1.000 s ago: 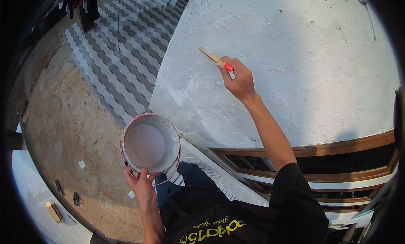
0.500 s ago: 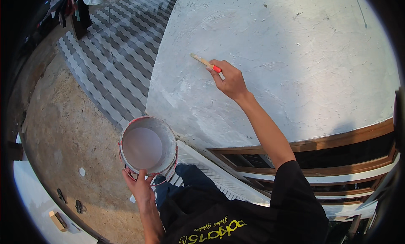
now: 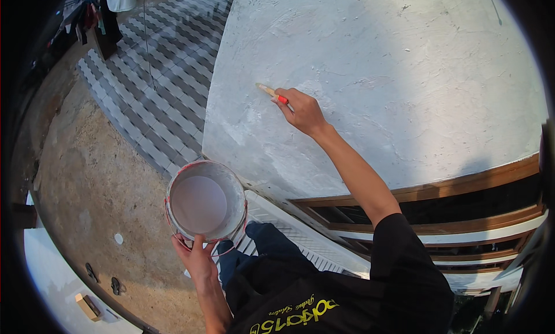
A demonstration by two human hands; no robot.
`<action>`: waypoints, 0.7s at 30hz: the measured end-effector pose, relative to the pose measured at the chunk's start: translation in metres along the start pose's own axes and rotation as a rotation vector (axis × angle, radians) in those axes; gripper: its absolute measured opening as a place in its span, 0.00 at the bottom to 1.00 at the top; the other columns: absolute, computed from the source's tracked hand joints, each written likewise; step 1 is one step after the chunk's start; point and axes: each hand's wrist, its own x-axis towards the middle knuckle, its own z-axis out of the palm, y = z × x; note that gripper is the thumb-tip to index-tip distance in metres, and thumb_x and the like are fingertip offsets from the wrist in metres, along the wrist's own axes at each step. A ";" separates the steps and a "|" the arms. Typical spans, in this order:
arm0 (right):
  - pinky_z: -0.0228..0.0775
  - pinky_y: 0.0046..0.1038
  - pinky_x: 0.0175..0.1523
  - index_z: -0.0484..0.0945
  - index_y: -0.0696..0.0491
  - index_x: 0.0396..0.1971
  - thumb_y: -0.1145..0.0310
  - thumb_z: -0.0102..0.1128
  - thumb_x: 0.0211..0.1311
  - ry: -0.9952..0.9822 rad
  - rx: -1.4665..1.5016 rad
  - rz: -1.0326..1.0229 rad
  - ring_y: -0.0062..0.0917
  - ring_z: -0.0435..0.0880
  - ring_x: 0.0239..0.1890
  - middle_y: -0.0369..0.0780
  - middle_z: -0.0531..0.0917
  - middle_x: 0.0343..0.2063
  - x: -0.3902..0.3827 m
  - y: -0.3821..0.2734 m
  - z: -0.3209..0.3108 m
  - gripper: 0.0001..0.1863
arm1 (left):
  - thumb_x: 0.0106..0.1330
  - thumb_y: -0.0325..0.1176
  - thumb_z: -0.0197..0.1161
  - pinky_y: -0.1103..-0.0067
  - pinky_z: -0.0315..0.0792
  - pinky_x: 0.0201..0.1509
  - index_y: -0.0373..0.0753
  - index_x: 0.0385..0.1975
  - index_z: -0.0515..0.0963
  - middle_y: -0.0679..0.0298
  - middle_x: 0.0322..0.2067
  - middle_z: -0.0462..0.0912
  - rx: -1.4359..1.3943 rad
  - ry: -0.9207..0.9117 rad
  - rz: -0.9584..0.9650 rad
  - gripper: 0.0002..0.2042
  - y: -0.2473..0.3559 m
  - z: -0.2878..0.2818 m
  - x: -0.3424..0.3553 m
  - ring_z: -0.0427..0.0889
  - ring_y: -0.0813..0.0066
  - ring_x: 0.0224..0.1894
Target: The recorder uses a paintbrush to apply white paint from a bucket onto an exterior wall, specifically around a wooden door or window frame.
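My right hand (image 3: 300, 111) grips a paintbrush (image 3: 269, 92) with a red-tipped handle, its bristle end against the white plastered wall (image 3: 358, 56). Low on the left, my left hand (image 3: 198, 256) holds a paint bucket (image 3: 235, 198) by its near rim, thumb over the edge and fingers beneath. Pale greyish-white paint (image 3: 199, 204) lies inside the bucket, and its thin red wire handle hangs down on the near side. Whether the bristles press on the wall or hover just off it is hard to tell.
Below my feet is a white slatted surface (image 3: 283, 241). Wood-framed windows (image 3: 474, 207) run along the wall at the right. Grey-and-white patterned tiles (image 3: 156, 74) and bare brown ground (image 3: 87, 172) spread at the left, with sandals (image 3: 115, 285) and a small box (image 3: 88, 307) farther down.
My right hand and the brush have moved left and slightly down along the wall. The bucket in my left hand sits a little farther right and lower in view.
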 end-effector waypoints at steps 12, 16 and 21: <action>0.76 0.23 0.33 0.80 0.57 0.38 0.71 0.68 0.59 0.576 -0.169 -0.162 0.24 0.83 0.26 0.39 0.86 0.30 0.061 -0.020 -0.141 0.09 | 0.58 0.17 0.55 0.60 0.82 0.43 0.38 0.47 0.62 0.61 0.52 0.65 -0.004 0.005 0.017 0.18 -0.004 -0.007 0.005 0.73 0.64 0.49; 0.76 0.24 0.33 0.80 0.56 0.38 0.71 0.67 0.60 0.333 -0.144 -0.276 0.24 0.84 0.27 0.39 0.86 0.31 0.072 -0.013 -0.163 0.09 | 0.58 0.17 0.55 0.61 0.83 0.42 0.38 0.48 0.62 0.61 0.51 0.66 -0.019 -0.013 0.020 0.18 0.003 -0.003 0.004 0.74 0.64 0.50; 0.76 0.22 0.33 0.80 0.57 0.38 0.70 0.66 0.61 0.629 -0.227 -0.220 0.22 0.84 0.26 0.39 0.86 0.30 0.075 -0.026 -0.191 0.09 | 0.59 0.17 0.55 0.63 0.83 0.41 0.39 0.47 0.63 0.62 0.50 0.67 -0.027 0.001 0.038 0.18 0.012 0.008 -0.004 0.74 0.65 0.49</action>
